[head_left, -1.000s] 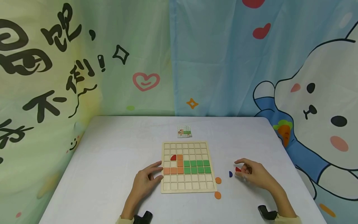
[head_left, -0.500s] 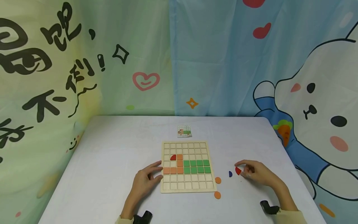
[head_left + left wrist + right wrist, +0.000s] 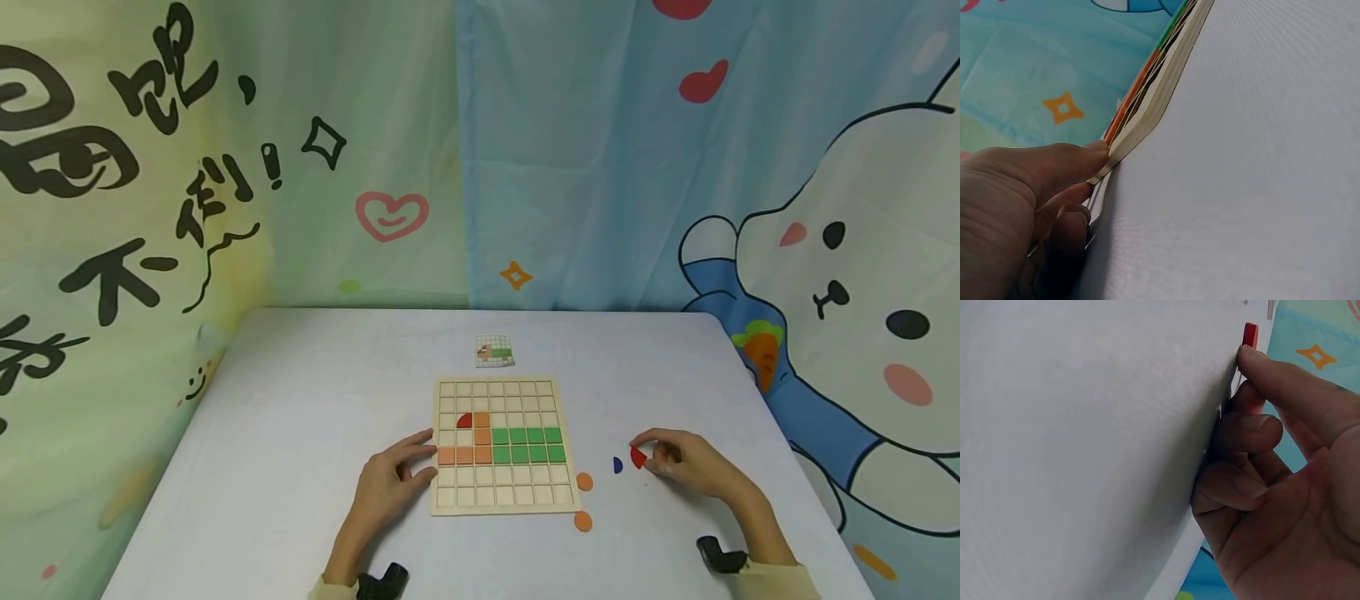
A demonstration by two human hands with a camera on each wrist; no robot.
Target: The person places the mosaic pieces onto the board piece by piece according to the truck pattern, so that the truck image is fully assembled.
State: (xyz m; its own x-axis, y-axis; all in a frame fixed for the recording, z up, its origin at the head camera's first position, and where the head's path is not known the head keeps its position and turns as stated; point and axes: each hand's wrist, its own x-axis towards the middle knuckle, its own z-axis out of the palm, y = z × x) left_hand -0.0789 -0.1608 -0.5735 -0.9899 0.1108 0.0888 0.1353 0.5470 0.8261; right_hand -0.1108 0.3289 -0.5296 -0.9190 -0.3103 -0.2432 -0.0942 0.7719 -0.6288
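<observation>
In the head view my left hand (image 3: 386, 490) rests at the left edge of a wooden grid board (image 3: 506, 497), with thumb and fingertips touching its side. The left wrist view shows the thumb against the board's pale edge (image 3: 1160, 94). Orange squares (image 3: 482, 437), a block of green squares (image 3: 527, 446) and a red quarter-circle (image 3: 465, 421) lie in the grid. To the right of the board, my right hand (image 3: 693, 462) pinches a second red piece (image 3: 638, 457), wedge-shaped, between thumb and index finger. Low over the white table, its remaining fingers are curled in the right wrist view.
A small dark blue half-round piece (image 3: 618, 465) lies just left of the right hand. Two orange discs (image 3: 584, 482) are by the board's right edge. Behind the board is a small pattern card (image 3: 494, 352). A printed curtain hangs beyond the white table (image 3: 300, 375).
My right hand has drawn slightly back to the right, and more of the red piece shows between its fingertips. The left hand and the board stay in place.
</observation>
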